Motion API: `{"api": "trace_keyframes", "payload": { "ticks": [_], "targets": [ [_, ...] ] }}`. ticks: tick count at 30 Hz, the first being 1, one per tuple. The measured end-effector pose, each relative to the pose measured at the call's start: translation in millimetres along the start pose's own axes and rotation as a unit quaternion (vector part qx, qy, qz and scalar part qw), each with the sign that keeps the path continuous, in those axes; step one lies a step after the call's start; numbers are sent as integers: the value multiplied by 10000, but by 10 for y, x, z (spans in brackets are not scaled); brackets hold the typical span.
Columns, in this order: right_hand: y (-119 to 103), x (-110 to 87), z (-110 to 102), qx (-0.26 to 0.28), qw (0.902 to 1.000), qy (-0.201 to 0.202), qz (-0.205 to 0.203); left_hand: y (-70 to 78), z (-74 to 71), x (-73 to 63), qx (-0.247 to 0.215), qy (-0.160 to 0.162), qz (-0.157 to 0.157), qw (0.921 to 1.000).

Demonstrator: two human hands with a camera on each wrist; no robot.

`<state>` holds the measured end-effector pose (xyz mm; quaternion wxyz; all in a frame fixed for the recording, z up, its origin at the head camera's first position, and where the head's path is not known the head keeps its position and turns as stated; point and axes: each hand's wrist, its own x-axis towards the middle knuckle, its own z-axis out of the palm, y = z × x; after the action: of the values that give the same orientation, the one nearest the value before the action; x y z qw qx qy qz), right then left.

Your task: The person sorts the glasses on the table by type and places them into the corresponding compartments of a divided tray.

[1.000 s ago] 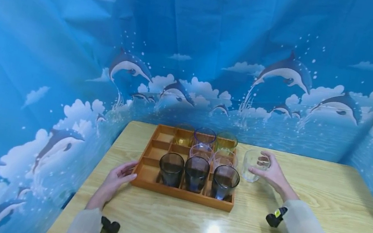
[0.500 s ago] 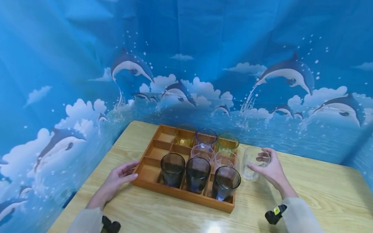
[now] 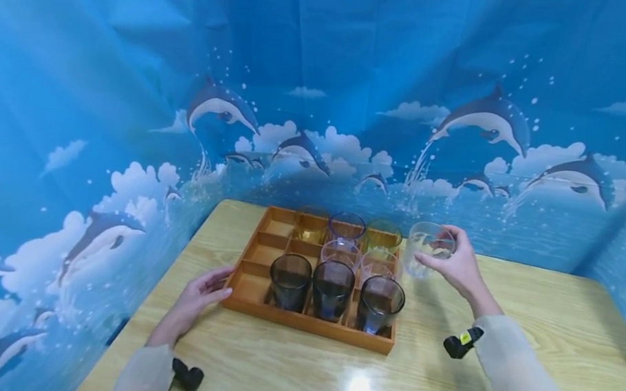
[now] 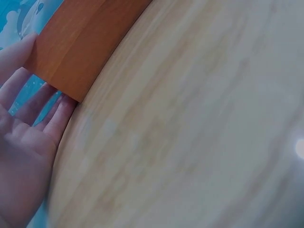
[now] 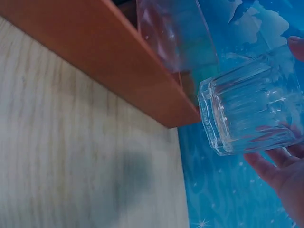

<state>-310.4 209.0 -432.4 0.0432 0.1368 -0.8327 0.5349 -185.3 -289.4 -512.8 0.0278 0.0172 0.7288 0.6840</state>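
My right hand (image 3: 461,263) grips a clear glass (image 3: 422,246) between thumb and fingers, off the table and just right of a wooden compartment tray (image 3: 306,323). In the right wrist view the thick base of that glass (image 5: 213,118) points toward the tray's end wall (image 5: 137,78). My left hand (image 3: 195,300) touches the tray's front left corner, its fingers nearly straight along the side; the left wrist view shows the fingertips against the wood (image 4: 80,52). Dark glasses (image 3: 332,290) stand in the tray's front row, with two clear glasses (image 3: 340,254) behind them.
At the tray's back are a yellow glass (image 3: 310,228), a blue-rimmed glass (image 3: 346,231) and a yellow-green glass (image 3: 383,238). The wood-grain table (image 3: 268,376) extends to the front and right. A blue dolphin-print curtain (image 3: 338,88) hangs behind it.
My right hand has lifted the clear glass from beside the tray, up and slightly toward the back. The left hand has stayed at the tray's corner.
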Motion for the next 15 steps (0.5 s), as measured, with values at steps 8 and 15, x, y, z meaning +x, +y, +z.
{"api": "trace_keyframes", "payload": {
  "ticks": [8, 15],
  "targets": [
    [-332, 66, 37, -201, 9995, -6, -256, -12, -3, 24, 48, -20, -4, 10000],
    [-501, 191, 126, -96, 9997, -131, -179, 1, -16, 2, 48, -64, 47, 10000]
  ]
}}
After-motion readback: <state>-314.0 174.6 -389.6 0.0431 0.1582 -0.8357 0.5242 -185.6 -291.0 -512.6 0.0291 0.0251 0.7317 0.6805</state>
